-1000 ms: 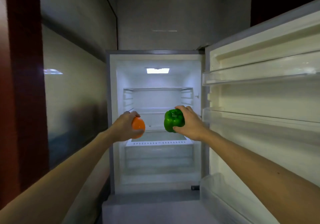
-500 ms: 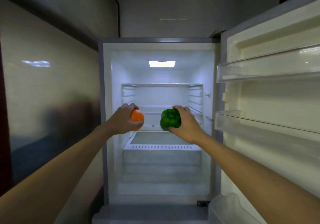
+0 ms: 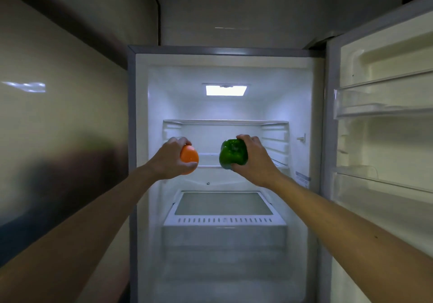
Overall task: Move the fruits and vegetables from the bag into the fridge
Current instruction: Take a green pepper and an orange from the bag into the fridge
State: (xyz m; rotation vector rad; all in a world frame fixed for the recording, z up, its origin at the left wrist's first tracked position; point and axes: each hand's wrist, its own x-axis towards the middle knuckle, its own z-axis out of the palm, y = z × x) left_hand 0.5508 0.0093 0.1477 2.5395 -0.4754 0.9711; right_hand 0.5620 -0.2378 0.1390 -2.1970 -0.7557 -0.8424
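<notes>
Both arms stretched toward open fridge (image 3: 140,138), door swung right. Left hand (image 3: 169,160) in closed grip around orange (image 3: 189,157); right hand (image 3: 254,160) in closed grip around green pepper (image 3: 232,154). Both items held in air before middle shelf (image 3: 210,162), side by side, apart, above crisper drawer (image 3: 225,234).

Two hands – left (image 3: 169,158), right (image 3: 254,160), one orange (image 3: 189,160), one green pepper (image 3: 233,154), one open fridge (image 3: 225,73)
</notes>
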